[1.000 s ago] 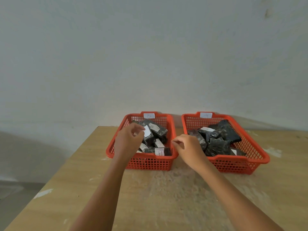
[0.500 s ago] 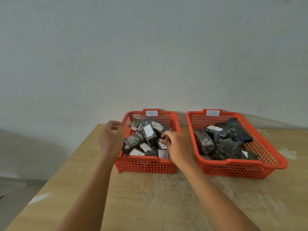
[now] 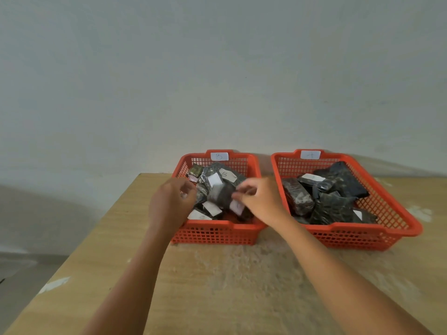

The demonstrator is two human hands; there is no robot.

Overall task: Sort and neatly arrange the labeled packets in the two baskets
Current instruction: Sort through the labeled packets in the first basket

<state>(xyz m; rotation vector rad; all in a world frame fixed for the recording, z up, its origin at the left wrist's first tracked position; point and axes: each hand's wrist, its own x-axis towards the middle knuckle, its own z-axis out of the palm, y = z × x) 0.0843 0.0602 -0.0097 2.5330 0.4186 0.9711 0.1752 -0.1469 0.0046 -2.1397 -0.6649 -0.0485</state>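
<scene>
Two orange mesh baskets stand side by side at the table's far edge. The left basket point(image 3: 217, 225) has a white tag marked B point(image 3: 219, 156) and holds several dark packets with white labels point(image 3: 215, 181). In the right basket point(image 3: 362, 232), under its own white tag point(image 3: 310, 155), lie several more dark packets point(image 3: 333, 206). My right hand point(image 3: 263, 201) is over the right half of the left basket, its fingers pinched on a dark packet with a white label point(image 3: 236, 206). My left hand point(image 3: 169, 204) is at that basket's left wall with its fingers curled toward the packets; its grip is blurred.
The baskets rest on a light wooden table point(image 3: 229, 286) that stands against a pale wall point(image 3: 217, 81). The table's left edge point(image 3: 96, 238) runs diagonally, with grey floor point(image 3: 29, 262) beyond it. Bare tabletop lies in front of the baskets, under my forearms.
My left hand has moved from the left basket's outer rim inward over the packets. My right hand has shifted slightly right and up, pinching a labeled packet. The view has tilted a little.
</scene>
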